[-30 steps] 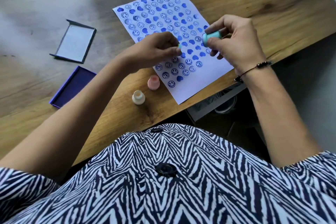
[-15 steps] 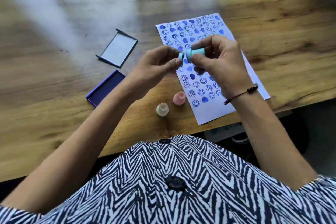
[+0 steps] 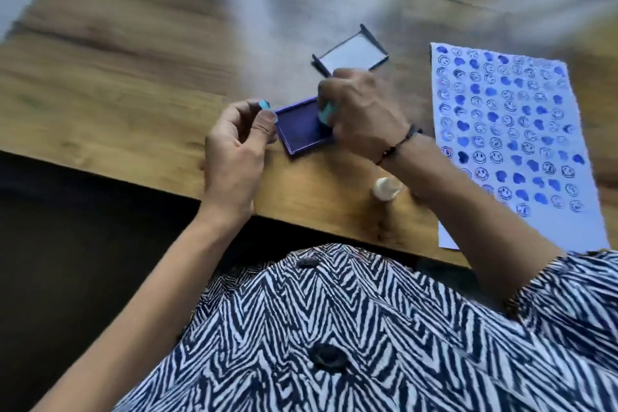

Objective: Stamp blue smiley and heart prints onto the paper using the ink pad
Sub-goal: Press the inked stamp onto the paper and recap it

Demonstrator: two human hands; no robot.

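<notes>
Altogether: one ink pad (image 3: 302, 125), one paper (image 3: 521, 157), two teal pieces, two hands.

Ink pad (image 3: 302, 125) sits on the table (image 3: 117, 77), near its front edge. Its lid (image 3: 351, 53) lies just behind it, toward the far edge. Right hand (image 3: 363, 114) is over the pad's right side with a stamp (image 3: 327, 111) on it; left hand (image 3: 234, 147) is at the pad's left. Paper (image 3: 521, 130) lies well right, overhanging the front edge. A small stamp (image 3: 384, 189) stands between pad and paper, by the front edge.
</notes>
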